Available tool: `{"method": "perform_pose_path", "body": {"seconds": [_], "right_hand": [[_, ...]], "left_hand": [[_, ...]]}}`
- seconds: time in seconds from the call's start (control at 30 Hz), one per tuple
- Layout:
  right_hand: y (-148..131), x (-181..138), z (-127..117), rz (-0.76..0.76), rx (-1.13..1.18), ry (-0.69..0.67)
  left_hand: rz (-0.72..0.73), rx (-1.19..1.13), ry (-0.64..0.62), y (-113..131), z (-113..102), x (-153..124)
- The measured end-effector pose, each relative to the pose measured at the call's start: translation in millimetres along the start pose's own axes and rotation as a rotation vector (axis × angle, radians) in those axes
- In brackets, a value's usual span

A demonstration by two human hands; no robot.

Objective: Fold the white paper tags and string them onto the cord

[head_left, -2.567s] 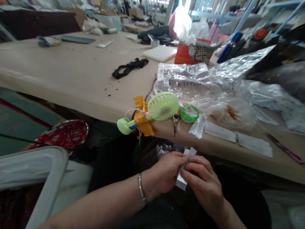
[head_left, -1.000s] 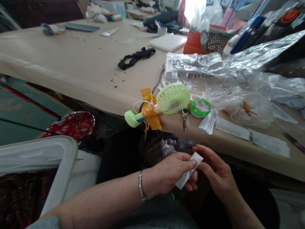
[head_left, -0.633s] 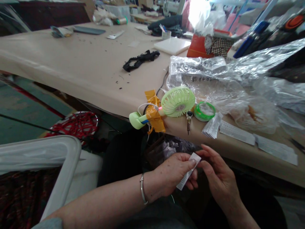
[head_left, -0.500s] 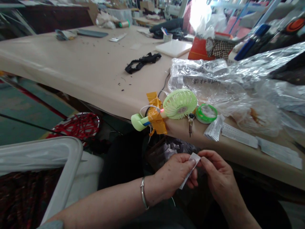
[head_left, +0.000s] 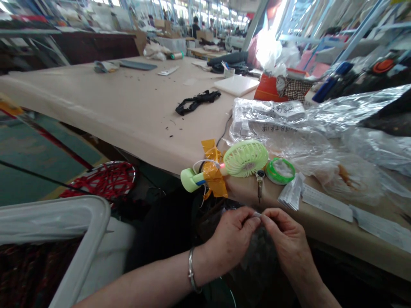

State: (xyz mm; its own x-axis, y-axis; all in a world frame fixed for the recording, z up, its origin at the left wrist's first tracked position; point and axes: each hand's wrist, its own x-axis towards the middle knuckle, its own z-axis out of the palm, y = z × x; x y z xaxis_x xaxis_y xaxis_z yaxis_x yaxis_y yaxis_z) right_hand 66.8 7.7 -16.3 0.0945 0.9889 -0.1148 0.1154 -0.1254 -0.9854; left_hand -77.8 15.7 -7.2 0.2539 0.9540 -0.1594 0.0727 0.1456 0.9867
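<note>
Fingers [head_left: 251,225] of left hand [head_left: 231,236] and right hand [head_left: 287,234] pinching a slip [head_left: 257,214] between them — work looks unfinished.
Slip mostly hidden, short of the surface [head_left: 138,100], whose near edge carries a stack [head_left: 291,192] and two strips [head_left: 327,202] — finished or waiting, I cannot tell.

Tan table [head_left: 128,102]. Beyond left hand [head_left: 233,235]: green fan [head_left: 245,157] taped at edge; black cloth [head_left: 208,97] farther out. Beyond right hand [head_left: 285,237]: green-rimmed container [head_left: 269,170], paper stack [head_left: 291,191]. Right of that hand: flat printed strips [head_left: 326,202], clear plastic [head_left: 282,128] behind.
</note>
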Motion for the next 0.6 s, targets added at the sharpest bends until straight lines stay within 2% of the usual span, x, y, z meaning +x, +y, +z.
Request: {"method": "perform_pose_path", "body": {"seconds": [0.27, 0.6], "right_hand": [[-5, 8, 3, -0.223, -0.227, 0.042], [-3, 13, 2, -0.330, -0.299, 0.066]], "left_hand": [[0.152, 0.194, 0.072, 3, -10, 13], [0.241, 0.268, 0.065, 4, -12, 18]]}}
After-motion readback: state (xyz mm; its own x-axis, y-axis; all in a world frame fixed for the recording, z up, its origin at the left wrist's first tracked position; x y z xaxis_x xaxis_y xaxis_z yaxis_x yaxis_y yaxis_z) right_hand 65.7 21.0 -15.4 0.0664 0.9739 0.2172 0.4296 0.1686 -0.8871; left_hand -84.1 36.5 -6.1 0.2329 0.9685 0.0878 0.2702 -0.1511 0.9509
